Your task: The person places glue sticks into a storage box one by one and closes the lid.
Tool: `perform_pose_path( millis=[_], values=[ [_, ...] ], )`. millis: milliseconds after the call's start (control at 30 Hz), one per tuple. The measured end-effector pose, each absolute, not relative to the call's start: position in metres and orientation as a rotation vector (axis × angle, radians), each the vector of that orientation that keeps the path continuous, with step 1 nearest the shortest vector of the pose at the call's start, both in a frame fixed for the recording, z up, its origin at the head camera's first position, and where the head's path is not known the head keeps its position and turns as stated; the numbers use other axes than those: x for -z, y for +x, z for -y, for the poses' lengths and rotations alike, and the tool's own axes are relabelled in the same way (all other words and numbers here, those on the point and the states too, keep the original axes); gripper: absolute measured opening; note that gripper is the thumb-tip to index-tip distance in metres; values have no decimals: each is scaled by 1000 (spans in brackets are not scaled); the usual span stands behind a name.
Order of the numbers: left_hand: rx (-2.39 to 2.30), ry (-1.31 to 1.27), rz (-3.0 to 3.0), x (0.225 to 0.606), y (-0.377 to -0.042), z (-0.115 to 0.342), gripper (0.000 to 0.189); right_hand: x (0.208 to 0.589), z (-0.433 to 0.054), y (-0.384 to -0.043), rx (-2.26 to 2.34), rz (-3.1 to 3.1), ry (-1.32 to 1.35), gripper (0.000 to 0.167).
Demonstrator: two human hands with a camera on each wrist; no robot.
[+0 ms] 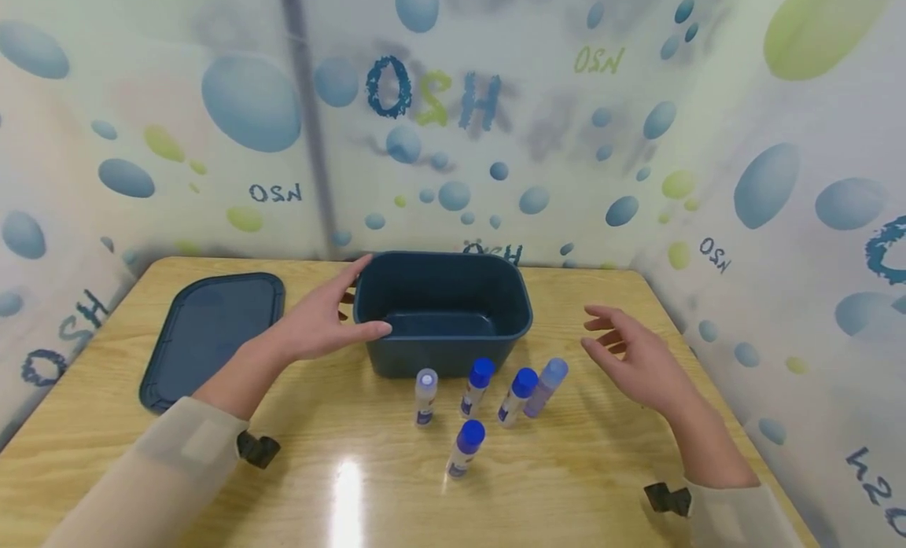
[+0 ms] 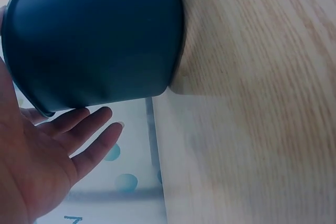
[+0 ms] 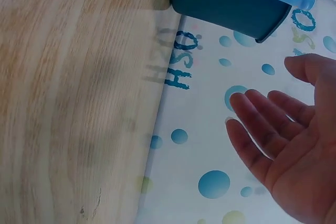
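Observation:
A dark blue plastic bin (image 1: 444,351) stands at the back of the table, its inside facing up with nothing seen in it. My left hand (image 1: 322,316) is at the bin's left end, thumb over the front rim and index finger by the back corner. Its other fingers (image 2: 94,124) extend loosely beside the wall. My right hand (image 1: 640,367) hovers right of the bin, fingers relaxed, holding nothing. Several glue sticks stand before the bin: three with blue caps, among them the nearest glue stick (image 1: 463,450), one pale-capped glue stick (image 1: 425,399), and one translucent bluish glue stick (image 1: 545,388).
A dark blue lid (image 1: 212,332) lies flat on the wooden table (image 1: 580,485) at the left, beyond my left forearm. Printed fabric walls (image 1: 453,163) rise behind the table and along both sides.

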State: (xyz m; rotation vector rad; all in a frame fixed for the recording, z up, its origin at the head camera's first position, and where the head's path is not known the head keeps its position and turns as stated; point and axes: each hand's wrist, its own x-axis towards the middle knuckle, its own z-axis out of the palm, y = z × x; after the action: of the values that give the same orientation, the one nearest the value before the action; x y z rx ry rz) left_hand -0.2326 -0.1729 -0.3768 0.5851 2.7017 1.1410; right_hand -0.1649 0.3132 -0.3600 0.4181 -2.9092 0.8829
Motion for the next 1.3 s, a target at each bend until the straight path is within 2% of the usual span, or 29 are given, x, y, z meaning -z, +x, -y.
perform_pose_path(
  millis=[167, 400, 633, 900, 1300],
  values=[
    [-1156, 582, -2707, 380, -232, 172, 113, 362, -312, -161, -953, 2864, 412, 45],
    [-1170, 555, -2694, 381, -230, 172, 111, 366, -311, -157, -1341, 2780, 476, 33],
    [-1168, 536, -2689, 381, -229, 173, 111, 375, -308, -156, -1524, 2784, 669, 37],
    [-1184, 536, -2678, 383, -229, 172, 111, 387, -304, -156, -1520, 2771, 807, 38],
    [-1205, 525, -2659, 384, -231, 173, 111, 395, -299, -158, -1507, 2797, 804, 28]
  ],
)
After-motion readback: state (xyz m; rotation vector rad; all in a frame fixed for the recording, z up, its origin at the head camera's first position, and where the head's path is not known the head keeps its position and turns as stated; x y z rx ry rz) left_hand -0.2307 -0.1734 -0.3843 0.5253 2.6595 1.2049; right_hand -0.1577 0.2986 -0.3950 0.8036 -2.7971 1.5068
